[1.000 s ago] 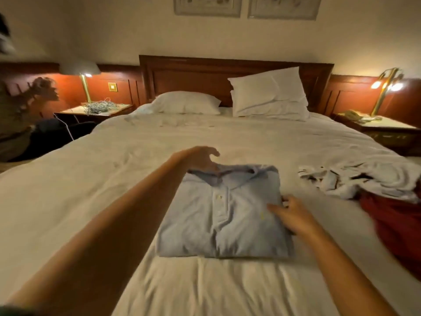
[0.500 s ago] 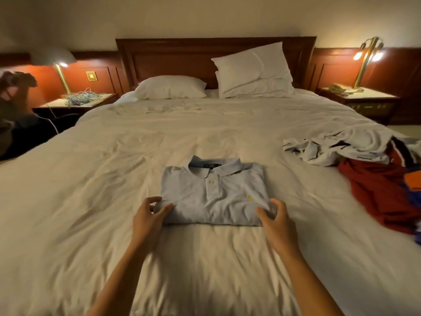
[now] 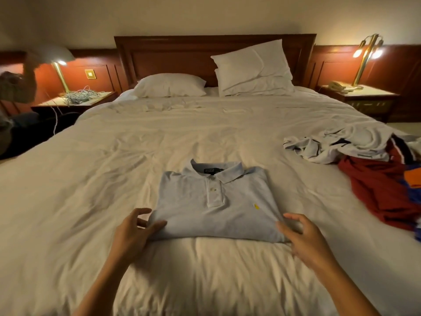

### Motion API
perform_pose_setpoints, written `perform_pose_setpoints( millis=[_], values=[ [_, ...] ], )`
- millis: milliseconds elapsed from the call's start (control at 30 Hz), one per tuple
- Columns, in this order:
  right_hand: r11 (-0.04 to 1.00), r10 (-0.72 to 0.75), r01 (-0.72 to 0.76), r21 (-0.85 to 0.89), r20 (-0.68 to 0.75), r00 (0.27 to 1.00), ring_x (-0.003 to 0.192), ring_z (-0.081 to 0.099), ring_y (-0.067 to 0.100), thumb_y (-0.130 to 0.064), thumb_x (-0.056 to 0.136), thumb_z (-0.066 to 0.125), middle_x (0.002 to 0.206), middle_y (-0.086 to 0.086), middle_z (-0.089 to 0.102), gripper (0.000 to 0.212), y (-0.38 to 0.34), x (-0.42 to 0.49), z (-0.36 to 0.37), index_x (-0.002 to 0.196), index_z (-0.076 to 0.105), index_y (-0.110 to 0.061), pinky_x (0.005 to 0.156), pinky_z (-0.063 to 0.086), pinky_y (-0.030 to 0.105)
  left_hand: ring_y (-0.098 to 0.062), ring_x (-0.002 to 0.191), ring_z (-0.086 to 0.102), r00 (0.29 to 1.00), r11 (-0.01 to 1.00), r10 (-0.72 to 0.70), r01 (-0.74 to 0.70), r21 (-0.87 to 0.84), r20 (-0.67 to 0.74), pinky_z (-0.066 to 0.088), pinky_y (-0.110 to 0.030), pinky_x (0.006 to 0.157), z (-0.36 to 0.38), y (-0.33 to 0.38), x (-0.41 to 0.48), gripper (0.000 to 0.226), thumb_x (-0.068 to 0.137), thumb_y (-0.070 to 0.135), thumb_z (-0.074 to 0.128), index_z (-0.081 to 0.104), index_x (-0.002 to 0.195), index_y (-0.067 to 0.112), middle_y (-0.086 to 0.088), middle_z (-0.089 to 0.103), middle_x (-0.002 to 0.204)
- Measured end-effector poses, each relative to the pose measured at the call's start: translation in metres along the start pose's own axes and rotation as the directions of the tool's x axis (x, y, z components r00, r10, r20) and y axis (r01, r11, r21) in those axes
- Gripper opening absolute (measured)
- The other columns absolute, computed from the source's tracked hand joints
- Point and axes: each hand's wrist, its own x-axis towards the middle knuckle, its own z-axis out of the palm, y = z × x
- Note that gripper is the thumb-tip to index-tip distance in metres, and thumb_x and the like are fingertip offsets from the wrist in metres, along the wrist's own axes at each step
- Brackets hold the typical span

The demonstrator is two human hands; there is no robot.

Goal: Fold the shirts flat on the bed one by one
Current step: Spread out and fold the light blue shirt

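1. A light blue cotton polo shirt (image 3: 216, 201) lies folded into a flat rectangle in the middle of the bed, close to the near edge. Its collar points to the headboard, and its button placket and a small yellow logo face up.
2. The bed (image 3: 114, 179) is wide and covered with a wrinkled white sheet.
3. The left hand (image 3: 133, 233) is at the near left corner of the folded shirt. Its thumb rests on the top of the corner. The other fingers are loosely curved and apart from the thumb, so the hand is not closed on the cloth.
4. The right hand (image 3: 305, 238) is at the near right corner. The thumb touches the edge of the shirt and the fingers are spread and relaxed, holding nothing.
5. On the right side of the bed, well apart from the folded shirt, there is a heap of unfolded clothes: a crumpled white shirt with dark trim (image 3: 330, 147), a dark red shirt (image 3: 382, 192) and an orange and blue garment (image 3: 413, 179).
6. At the head of the bed a flat white pillow (image 3: 169, 85) lies on the left. A second white pillow (image 3: 250, 62) leans against the dark wooden headboard (image 3: 173, 58) on the right.
7. A lit brass lamp (image 3: 364, 58) and a pale telephone (image 3: 337, 86) stand on the right nightstand (image 3: 376, 92). A bundle of light cables (image 3: 78, 96) lies on the left nightstand (image 3: 52, 102).
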Motion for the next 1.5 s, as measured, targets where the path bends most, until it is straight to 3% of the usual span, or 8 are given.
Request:
perform_pose_setpoints(
  millis=[200,433,633,767,933,1133,1333,1500],
  values=[
    [0.992,-0.037,0.035,-0.124,-0.018,0.999,0.052,0.04,0.009,-0.042,0.085,0.073,0.049,-0.009,0.044,0.045,-0.016,0.004,0.003,0.055,0.053,-0.015,0.057,0.033,0.033,-0.009,0.054,0.06,1.0,0.986,-0.024,0.023,-0.166,-0.009,0.045,-0.019,0.051,0.001,0.001,-0.004,0.02,0.079,0.025,0.083,0.073,0.094,0.017,0.003,0.072,0.07],
    [0.982,0.132,-0.159,0.104,0.227,0.965,0.041,0.025,0.011,-0.023,0.09,0.071,0.054,0.0,0.028,0.033,-0.017,-0.006,-0.013,0.07,0.046,-0.015,0.037,0.017,0.016,-0.02,0.067,0.058,0.993,0.794,-0.119,0.099,-0.6,0.006,0.054,-0.02,0.057,0.005,-0.007,-0.016,0.015,0.085,0.0,0.072,0.062,0.095,0.004,-0.016,0.063,0.084],
    [0.997,0.081,-0.081,-0.003,0.081,0.993,0.039,0.04,0.007,-0.03,0.088,0.073,0.049,-0.004,0.048,0.036,-0.028,0.013,-0.019,0.062,0.054,-0.013,0.037,0.031,0.018,-0.02,0.066,0.065,0.952,0.912,-0.185,0.259,-0.319,0.244,0.056,-0.029,0.055,-0.018,0.008,0.011,0.028,0.088,0.03,0.073,0.066,0.108,0.012,-0.013,0.07,0.091],
    [0.995,0.029,-0.03,-0.096,-0.017,0.999,0.095,0.068,0.027,-0.04,0.088,0.07,0.103,0.008,0.073,0.03,-0.046,0.056,0.004,0.105,0.069,-0.015,0.088,0.054,0.041,-0.027,0.092,0.067,0.964,0.964,-0.201,0.226,-0.14,0.176,0.053,-0.034,0.069,-0.002,0.032,0.062,0.046,0.09,0.048,0.066,0.06,0.121,0.015,-0.01,0.067,0.114],
    [0.805,-0.202,0.228,-0.547,0.109,0.973,0.137,0.041,0.03,-0.038,0.101,0.045,0.151,0.01,0.044,0.049,-0.077,0.116,0.064,0.145,0.046,-0.017,0.11,0.035,0.041,-0.029,0.132,0.047,0.958,0.898,0.213,-0.269,0.348,0.191,0.04,-0.043,0.107,0.069,0.049,0.121,0.046,0.102,0.047,0.045,0.053,0.138,0.021,-0.008,0.045,0.15],
    [0.661,-0.05,0.109,-0.742,0.102,0.994,0.153,0.004,0.02,-0.057,0.102,0.014,0.167,0.003,0.008,0.071,-0.05,0.141,0.113,0.159,0.011,-0.015,0.122,0.006,0.042,-0.018,0.153,-0.011,0.959,0.78,0.092,-0.237,0.579,0.268,-0.005,-0.04,0.123,0.122,0.012,0.146,0.068,0.102,0.06,0.013,-0.001,0.16,0.027,0.002,-0.012,0.166],
    [0.775,-0.235,0.114,-0.621,-0.116,0.965,0.135,0.042,0.029,-0.053,0.103,0.027,0.144,0.012,0.051,0.056,-0.051,0.148,0.116,0.136,0.052,-0.015,0.112,0.028,0.043,-0.025,0.15,0.023,0.981,0.96,0.122,-0.155,0.233,0.149,0.016,-0.038,0.12,0.113,0.015,0.16,0.063,0.104,0.051,0.024,0.025,0.157,0.017,0.0,0.027,0.162],
    [0.793,-0.517,0.361,-0.491,-0.227,0.826,0.119,0.052,0.037,-0.032,0.099,0.056,0.132,0.014,0.055,0.038,-0.068,0.148,0.123,0.131,0.056,-0.013,0.098,0.04,0.049,-0.021,0.106,0.058,0.985,0.989,0.14,-0.145,-0.04,-0.103,0.044,-0.036,0.091,0.101,0.056,0.186,0.048,0.102,0.052,0.042,0.059,0.127,0.016,-0.011,0.059,0.129]
  ],
)
